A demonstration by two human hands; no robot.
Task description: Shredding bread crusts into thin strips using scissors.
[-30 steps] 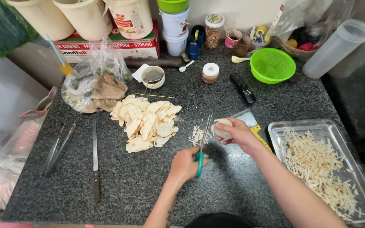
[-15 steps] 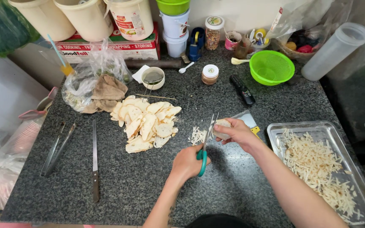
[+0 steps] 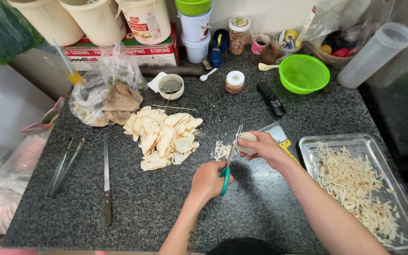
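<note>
My left hand point(image 3: 208, 182) grips green-handled scissors point(image 3: 232, 150), blades pointing up and away from me. My right hand point(image 3: 266, 149) pinches a pale flat slice point(image 3: 247, 137) against the blades. Just left of the blades lies a small heap of thin cut strips point(image 3: 220, 151) on the dark granite counter point(image 3: 166, 203). A pile of the same pale slices point(image 3: 164, 136) sits further left. To the right, a metal tray point(image 3: 309, 143) holds a wide spread of cut strips point(image 3: 355, 182).
A long knife point(image 3: 106, 179) and metal tongs point(image 3: 64, 165) lie at the left. A plastic bag with brown pieces point(image 3: 109, 97), a small cup point(image 3: 171, 86), a jar point(image 3: 234, 81), a black remote point(image 3: 270, 98) and a green colander point(image 3: 304, 73) stand behind. Tubs and boxes line the back wall.
Both hands stay over the small heap of strips with the slice at the scissor blades. Only slight shifts of the scissors show.
</note>
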